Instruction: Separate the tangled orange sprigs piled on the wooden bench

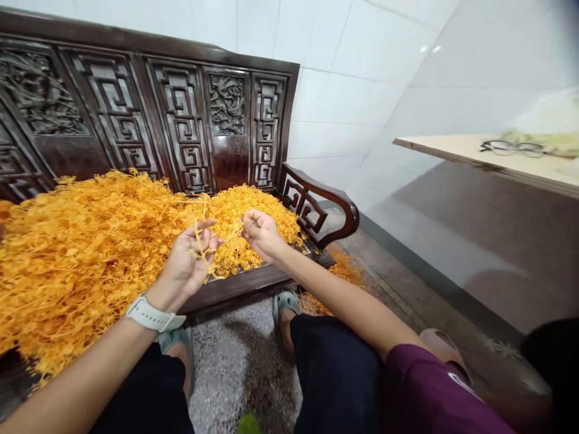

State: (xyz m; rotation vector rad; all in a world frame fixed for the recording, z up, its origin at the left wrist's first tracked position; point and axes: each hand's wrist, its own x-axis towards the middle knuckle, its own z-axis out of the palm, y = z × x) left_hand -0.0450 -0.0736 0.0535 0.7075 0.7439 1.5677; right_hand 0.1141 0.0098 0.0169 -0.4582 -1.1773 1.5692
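My left hand [192,256] is palm up, its fingers curled around a branched orange plant stem [199,238]. Thin offshoots of the stem stick out above and below the palm. Just to the right, my right hand [261,232] pinches a small orange sprig [237,229] between thumb and fingertips; its exact shape is blurred against the heap behind. Under my hands lies a smaller heap of loose orange blossoms [244,202] on the bench seat. A much larger pile of orange stems with blossoms [85,241] fills the left side of the bench.
The dark carved wooden bench [231,163] has a curved armrest [337,202] at its right end. Orange bits [346,268] are scattered on the floor beside it. At right, eyeglasses [513,148] lie on a wooden board [446,147]. Another person's shoe [446,349] shows at lower right.
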